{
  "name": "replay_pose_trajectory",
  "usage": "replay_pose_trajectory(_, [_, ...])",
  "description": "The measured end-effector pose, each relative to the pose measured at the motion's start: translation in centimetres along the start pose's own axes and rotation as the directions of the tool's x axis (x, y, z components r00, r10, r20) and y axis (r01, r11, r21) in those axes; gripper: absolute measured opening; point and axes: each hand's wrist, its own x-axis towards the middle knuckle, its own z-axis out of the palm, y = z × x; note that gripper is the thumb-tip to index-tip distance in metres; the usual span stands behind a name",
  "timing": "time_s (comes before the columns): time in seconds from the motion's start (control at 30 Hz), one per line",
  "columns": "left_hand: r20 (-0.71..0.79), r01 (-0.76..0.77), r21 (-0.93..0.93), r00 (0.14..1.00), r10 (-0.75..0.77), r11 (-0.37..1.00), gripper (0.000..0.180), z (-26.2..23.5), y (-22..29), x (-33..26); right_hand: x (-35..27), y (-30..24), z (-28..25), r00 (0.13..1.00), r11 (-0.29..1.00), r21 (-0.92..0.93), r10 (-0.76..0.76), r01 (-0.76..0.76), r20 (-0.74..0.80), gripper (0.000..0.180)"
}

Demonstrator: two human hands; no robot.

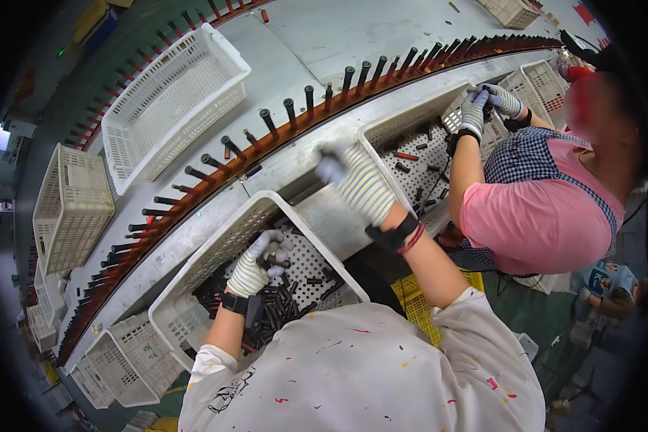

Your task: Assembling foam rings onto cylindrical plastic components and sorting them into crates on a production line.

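Note:
My left hand (254, 268), in a striped glove, is over a white perforated crate (315, 236). Its fingers are curled around short dark tubes (272, 261). Many more black tubes (275, 308) lie heaped in that crate, mostly on its left side. My right hand (358, 186), in a matching glove, is raised past the crate's right corner, close to a metal ledge. Motion smears its fingers, and a dark shape shows at their tips. Beyond both hands curves a reddish-brown rail (227, 175) carrying a row of upright black-topped pegs (289, 109).
At my right a person in a pink top (529, 205) works with gloved hands (475, 111) over another crate (371, 133) holding scattered tubes. A large white crate (241, 70) sits across the rail. More crates (133, 360) stand at left; a yellow crate (417, 306) is beside me.

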Motion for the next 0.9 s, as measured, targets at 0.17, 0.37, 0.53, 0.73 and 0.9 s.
replay_pose_trajectory(0.17, [-0.337,0.142,0.835,0.896,0.290,0.532,0.030,-10.6,-6.6,3.4,9.6,7.3,-10.3,0.744,0.956,-0.261,-0.078,-0.133,-0.664,0.023])
replay_pose_trajectory(0.37, [-0.415,0.589,0.770,0.754,0.509,-0.245,0.062,-12.8,-8.0,0.5,15.8,9.3,-16.8,0.634,0.874,-0.330,-0.033,-0.357,-0.773,0.021])
replay_pose_trajectory(0.53, [-0.631,0.725,0.689,0.602,0.489,-0.004,0.071,-13.5,-11.7,-3.5,19.0,9.6,-14.8,0.797,0.691,-0.555,0.050,-0.462,-0.602,0.024])
replay_pose_trajectory(0.73, [-0.445,0.504,0.845,0.848,0.286,-0.180,0.066,-13.9,-10.2,-4.1,19.7,7.6,-13.2,0.855,0.434,-0.736,0.262,-0.519,-0.448,0.035])
replay_pose_trajectory(0.9, [-0.313,0.333,0.897,0.943,0.112,-0.291,0.078,-12.2,-12.3,-3.0,17.6,9.8,-7.8,0.928,0.553,-0.762,0.059,-0.336,-0.367,0.043])
